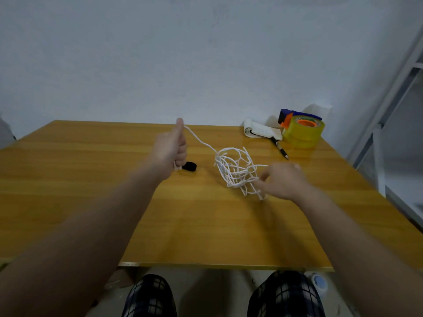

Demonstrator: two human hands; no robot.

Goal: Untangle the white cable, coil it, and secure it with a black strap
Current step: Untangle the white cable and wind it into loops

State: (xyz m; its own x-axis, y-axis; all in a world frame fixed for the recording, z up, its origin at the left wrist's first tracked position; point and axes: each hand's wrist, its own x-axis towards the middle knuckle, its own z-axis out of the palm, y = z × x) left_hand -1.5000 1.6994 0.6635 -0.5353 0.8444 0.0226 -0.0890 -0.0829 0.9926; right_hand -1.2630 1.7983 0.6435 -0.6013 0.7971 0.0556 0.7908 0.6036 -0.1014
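Note:
A tangled white cable [233, 170] lies in a loose heap on the wooden table [91, 179], right of centre. One strand runs up and left from the heap to my left hand [171, 149], which grips it in a fist with the thumb pointing up, raised above the table. My right hand [281, 181] is at the heap's right side, blurred, with its fingers among the loops. A small black strap [189, 166] lies on the table just right of my left hand.
At the back right stand a yellow tape roll in a blue and orange dispenser [303, 129], a small white notebook [261, 131] and a black pen [279, 150]. A metal frame [389, 110] rises beyond the table's right edge. My knees show below the front edge.

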